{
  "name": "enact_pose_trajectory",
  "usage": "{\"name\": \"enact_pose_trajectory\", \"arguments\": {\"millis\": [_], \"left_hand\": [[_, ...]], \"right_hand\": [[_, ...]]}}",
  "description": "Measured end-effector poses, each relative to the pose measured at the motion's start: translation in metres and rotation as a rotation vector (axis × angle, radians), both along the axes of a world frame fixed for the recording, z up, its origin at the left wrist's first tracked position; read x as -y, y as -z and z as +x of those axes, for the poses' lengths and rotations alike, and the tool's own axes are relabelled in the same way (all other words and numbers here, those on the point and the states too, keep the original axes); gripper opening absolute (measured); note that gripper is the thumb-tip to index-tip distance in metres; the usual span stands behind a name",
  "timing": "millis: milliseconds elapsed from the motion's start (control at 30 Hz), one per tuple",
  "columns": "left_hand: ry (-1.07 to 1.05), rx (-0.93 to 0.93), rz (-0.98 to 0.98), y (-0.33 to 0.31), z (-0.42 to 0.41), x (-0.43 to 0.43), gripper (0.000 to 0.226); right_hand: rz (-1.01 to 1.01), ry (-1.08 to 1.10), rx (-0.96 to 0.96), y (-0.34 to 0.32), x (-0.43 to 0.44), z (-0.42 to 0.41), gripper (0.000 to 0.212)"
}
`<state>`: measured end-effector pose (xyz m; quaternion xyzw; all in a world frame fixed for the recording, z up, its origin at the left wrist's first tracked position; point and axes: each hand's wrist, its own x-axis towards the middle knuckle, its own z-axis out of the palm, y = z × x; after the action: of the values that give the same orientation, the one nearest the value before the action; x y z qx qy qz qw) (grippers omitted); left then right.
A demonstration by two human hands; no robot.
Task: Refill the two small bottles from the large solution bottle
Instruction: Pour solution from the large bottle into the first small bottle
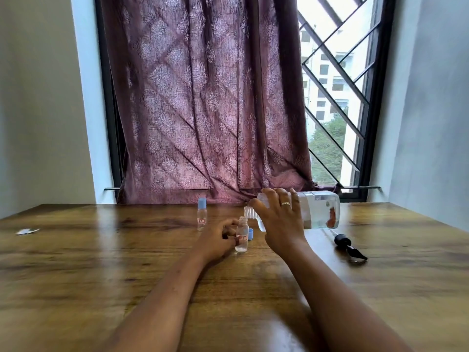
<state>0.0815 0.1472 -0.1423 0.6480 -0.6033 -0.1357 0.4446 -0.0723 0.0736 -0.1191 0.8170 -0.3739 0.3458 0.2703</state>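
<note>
My right hand (279,219) grips the large clear solution bottle (319,210), tipped on its side with its ribbed open neck just above the mouth of a small open bottle (241,236). My left hand (218,240) holds that small bottle upright on the wooden table (101,262); a little clear liquid sits in its bottom. Its blue cap (250,234) lies just behind it. A second small bottle (202,214) with a blue cap and a white label stands upright further back on the left, untouched.
A black pump head with its tube (347,246) lies on the table to the right. A small scrap of foil (26,231) lies at the far left. A purple curtain (203,97) and a barred window stand behind the table's far edge.
</note>
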Motion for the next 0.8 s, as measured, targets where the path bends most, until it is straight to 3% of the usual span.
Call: {"name": "enact_pose_trajectory", "arguments": {"millis": [167,467,600,800], "left_hand": [[0.002,0.011,-0.002,-0.0004,0.0000,-0.0005,0.036],[0.001,0.035,0.010,-0.0015,-0.0001,-0.0008,0.037],[0.003,0.026,0.011,-0.0030,-0.0017,-0.0023,0.037],[0.001,0.021,0.024,-0.0044,-0.0028,-0.0035,0.038]], "right_hand": [[-0.032,0.016,-0.001,0.0012,0.0021,0.0015,0.070],[-0.052,0.015,0.004,0.0000,-0.0005,0.0002,0.056],[-0.078,0.033,-0.017,0.0009,0.0023,0.0007,0.068],[-0.075,0.036,-0.016,0.0005,0.0011,0.0009,0.064]]}}
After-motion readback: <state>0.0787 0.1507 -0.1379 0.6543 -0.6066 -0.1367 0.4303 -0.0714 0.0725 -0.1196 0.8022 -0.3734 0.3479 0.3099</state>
